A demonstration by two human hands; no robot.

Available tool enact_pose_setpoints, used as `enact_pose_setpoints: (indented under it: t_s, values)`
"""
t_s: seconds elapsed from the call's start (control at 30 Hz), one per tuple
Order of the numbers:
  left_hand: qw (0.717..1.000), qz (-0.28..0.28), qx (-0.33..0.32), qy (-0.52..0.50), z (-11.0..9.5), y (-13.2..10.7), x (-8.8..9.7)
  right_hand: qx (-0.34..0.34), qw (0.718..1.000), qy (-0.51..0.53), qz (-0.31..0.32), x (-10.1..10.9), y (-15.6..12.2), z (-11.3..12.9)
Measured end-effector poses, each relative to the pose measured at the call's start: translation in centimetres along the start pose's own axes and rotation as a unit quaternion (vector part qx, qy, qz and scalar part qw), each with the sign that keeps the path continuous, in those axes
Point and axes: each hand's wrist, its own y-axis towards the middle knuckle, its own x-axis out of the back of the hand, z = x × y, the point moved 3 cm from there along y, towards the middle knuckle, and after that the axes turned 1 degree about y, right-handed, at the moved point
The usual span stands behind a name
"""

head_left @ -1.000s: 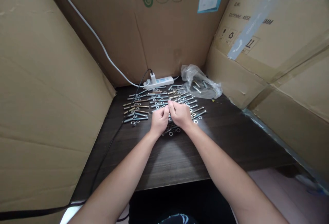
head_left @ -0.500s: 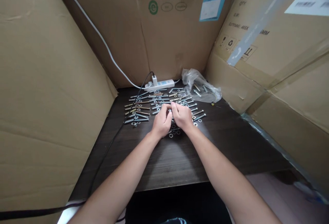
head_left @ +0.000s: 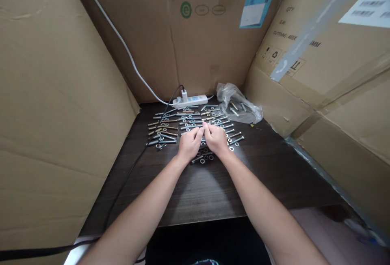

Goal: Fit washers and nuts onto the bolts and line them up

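My left hand (head_left: 189, 143) and my right hand (head_left: 216, 138) meet above the middle of the laid-out hardware, their fingertips pressed together. Both are closed, and whatever sits between the fingers is hidden. Around them lie rows of metal bolts (head_left: 167, 141), silver and brass-coloured, many with loose nuts and washers beside them. Just below my hands several washers (head_left: 202, 161) rest near a bolt (head_left: 197, 158). To the right of my right hand are more bolts (head_left: 236, 140) and a washer (head_left: 231, 149).
A clear plastic bag (head_left: 240, 108) with some bolts inside lies at the back right. Behind the rows stands a white power strip (head_left: 195, 101) with a plugged-in adapter. A black cable (head_left: 134, 165) crosses the dark table (head_left: 201, 196) at left. Cardboard boxes (head_left: 207, 46) wall in three sides.
Fingers have shifted slightly where my two hands meet; the left fingers now hide the small glint of metal seen between them before. The view has tilted slightly; the laid-out hardware looks unmoved.
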Motion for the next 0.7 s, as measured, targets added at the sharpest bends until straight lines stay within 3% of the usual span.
enact_pose_setpoints:
  t_s: [0.17,0.27,0.47,0.7]
  values:
    - [0.997,-0.044,-0.028,-0.049,-0.87,-0.34,0.55,-0.009,1.0,-0.009,-0.012,0.09,-0.01,0.0]
    - [0.997,-0.025,-0.036,-0.069,-1.04,-0.43,0.47,-0.015,0.999,-0.016,-0.023,0.3,-0.01,-0.03]
    - [0.997,-0.02,0.016,-0.069,-0.27,-0.26,0.32,-0.022,0.998,-0.03,-0.04,0.47,-0.02,0.06]
    - [0.998,0.016,-0.025,-0.055,-0.87,-0.42,0.07,-0.029,0.998,-0.042,-0.04,0.45,0.08,-0.03]
